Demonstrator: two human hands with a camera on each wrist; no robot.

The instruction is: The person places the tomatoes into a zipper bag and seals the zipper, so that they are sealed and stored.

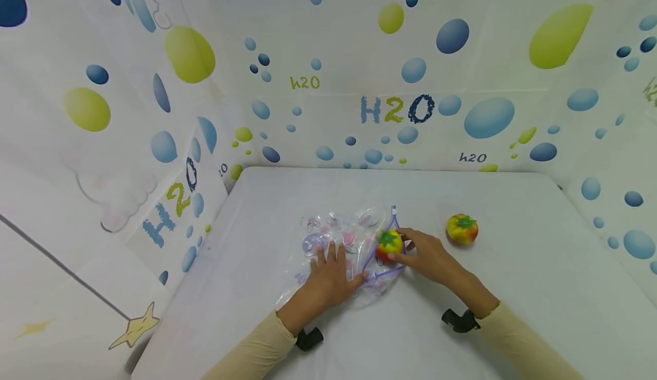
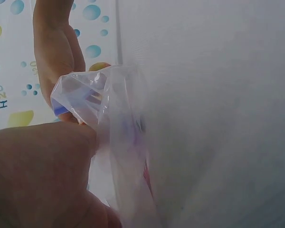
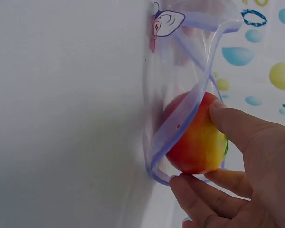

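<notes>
A clear plastic zip bag [image 1: 318,240] with a pink and purple print and a purple-edged mouth lies on the table. My left hand [image 1: 331,277] rests on it with fingers spread, the thumb by the mouth. My right hand [image 1: 426,254] holds a red-and-yellow toy fruit [image 1: 390,243] with a green leafy top between thumb and fingers. In the right wrist view the toy fruit [image 3: 194,137] sits partly inside the bag's mouth, behind the purple rim [image 3: 180,128]. The left wrist view shows the bag [image 2: 128,142] raised beside the hand; the left fingertips are hidden there.
A second red-and-yellow toy fruit [image 1: 462,230] stands on the white table [image 1: 513,243], right of the bag and beyond the right wrist. Behind the table hangs a white sheet [image 1: 349,43] printed with blue and green drops. Both wrists carry black cameras.
</notes>
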